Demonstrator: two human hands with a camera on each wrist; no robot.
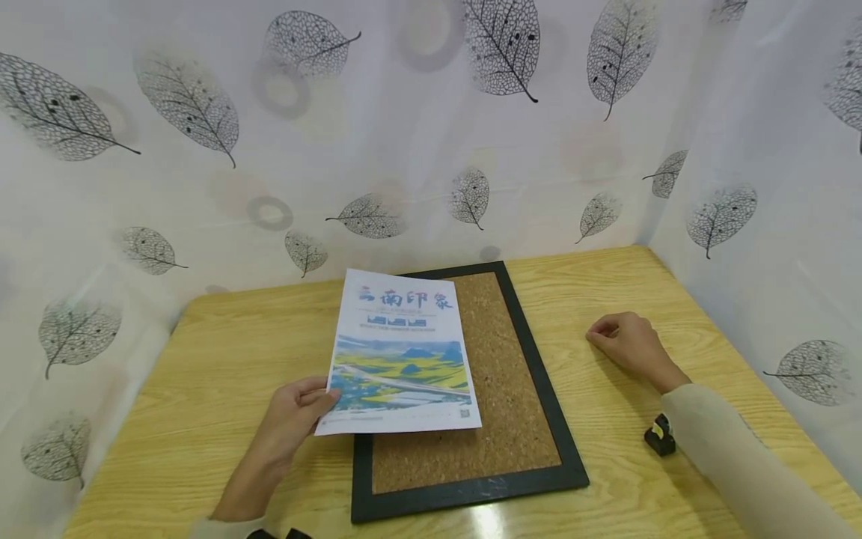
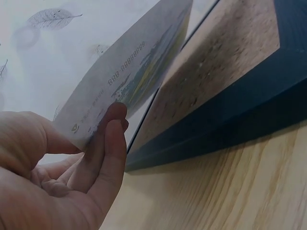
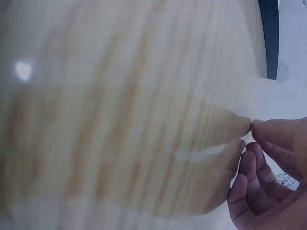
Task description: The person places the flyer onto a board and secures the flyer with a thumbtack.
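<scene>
A printed poster sheet [image 1: 404, 359] shows Chinese lettering above a landscape picture. My left hand [image 1: 292, 412] holds it by the lower left corner, thumb on the front, fingers behind. In the left wrist view, the paper [image 2: 124, 76] bends slightly between thumb and fingers. Beneath the sheet lies a cork board [image 1: 512, 389] with a black frame, its left part hidden by the paper. To the right of the board, my right hand [image 1: 629, 344] rests on the table with loosely curled fingers. The fingertips [image 3: 244, 158] touch the wood in the right wrist view; nothing shows between them.
The board lies on a light wood table [image 1: 242, 329]. A white curtain [image 1: 417, 135] printed with dark leaves hangs behind the table and along its sides. A small black device [image 1: 660, 436] sits at my right wrist.
</scene>
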